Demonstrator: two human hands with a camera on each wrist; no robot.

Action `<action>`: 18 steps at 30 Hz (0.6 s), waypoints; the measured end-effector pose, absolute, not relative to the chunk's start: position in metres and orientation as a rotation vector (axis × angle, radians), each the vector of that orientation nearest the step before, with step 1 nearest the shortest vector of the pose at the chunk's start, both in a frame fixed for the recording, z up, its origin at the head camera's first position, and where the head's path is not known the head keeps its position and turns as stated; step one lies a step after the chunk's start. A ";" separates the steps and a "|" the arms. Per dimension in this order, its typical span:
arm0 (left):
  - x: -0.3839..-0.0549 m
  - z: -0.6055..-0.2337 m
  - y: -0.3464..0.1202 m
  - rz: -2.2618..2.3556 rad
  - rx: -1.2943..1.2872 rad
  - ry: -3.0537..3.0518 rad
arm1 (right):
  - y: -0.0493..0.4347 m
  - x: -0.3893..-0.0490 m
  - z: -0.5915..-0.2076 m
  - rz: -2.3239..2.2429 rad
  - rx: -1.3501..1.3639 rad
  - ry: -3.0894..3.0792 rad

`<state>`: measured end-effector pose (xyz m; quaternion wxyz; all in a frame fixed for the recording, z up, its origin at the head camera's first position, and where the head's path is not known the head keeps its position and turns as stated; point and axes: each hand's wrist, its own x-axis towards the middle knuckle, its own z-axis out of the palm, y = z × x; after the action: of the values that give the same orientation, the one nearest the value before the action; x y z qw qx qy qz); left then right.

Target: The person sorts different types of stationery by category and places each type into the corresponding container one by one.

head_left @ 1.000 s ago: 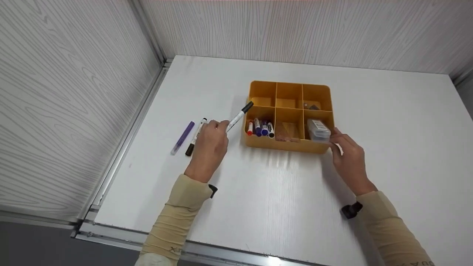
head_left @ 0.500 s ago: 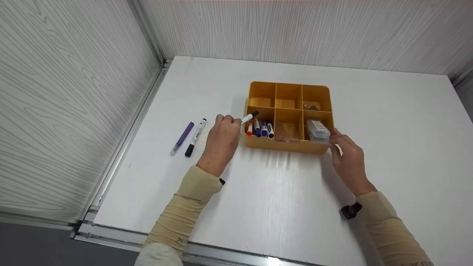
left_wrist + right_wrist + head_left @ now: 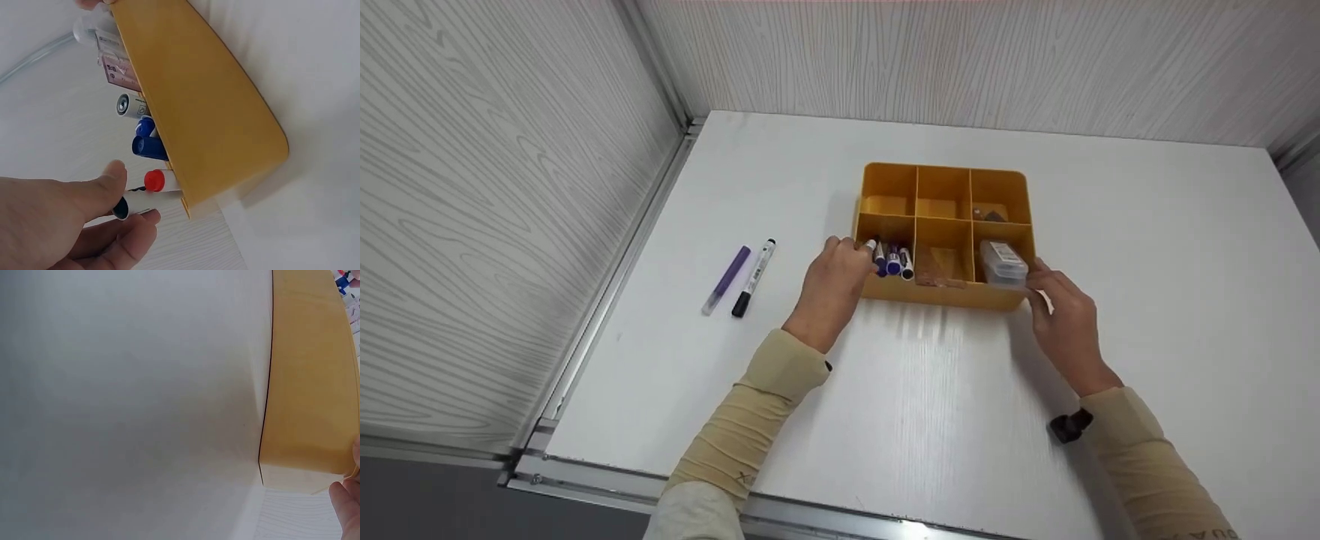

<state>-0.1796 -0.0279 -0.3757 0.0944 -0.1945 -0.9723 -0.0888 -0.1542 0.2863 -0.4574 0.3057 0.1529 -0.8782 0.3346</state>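
Observation:
My left hand is at the front-left compartment of a yellow divided organizer box. Between its thumb and fingers it pinches a white marker, whose far end reaches past the box's rim. Right beside it, a red-ended marker pokes out in the left wrist view. Blue-ended and black-ended markers lean in the same compartment. My right hand grips the box's front-right corner, thumb in front and fingers at the side.
A clear plastic case stands in the front-right compartment, with small dark pieces behind it. A pinkish clear packet lies in the front-middle one. Left on the white table lie a purple pen and a black-capped marker.
My left hand has moved right with the marker, from above the table to the front-left compartment, and the marker's black-capped end has gone down into it. My right hand stays at the corner.

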 end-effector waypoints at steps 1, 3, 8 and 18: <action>-0.180 -0.377 -0.027 -0.284 -0.578 -2.883 | 0.286 -0.155 -0.457 0.883 0.410 -2.325; -0.182 -0.378 -0.025 -0.303 -0.579 -2.873 | 0.287 -0.155 -0.457 0.880 0.416 -2.330; -0.184 -0.379 -0.025 -0.286 -0.568 -2.853 | 0.288 -0.155 -0.454 0.867 0.421 -2.346; -0.190 -0.388 -0.029 -0.246 -0.531 -2.921 | 0.285 -0.155 -0.457 0.898 0.409 -2.297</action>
<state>-0.1898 -0.0294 -0.3883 0.0810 -0.1776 -0.9773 -0.0823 -0.1550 0.2855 -0.4571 0.3151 0.1553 -0.8720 0.3409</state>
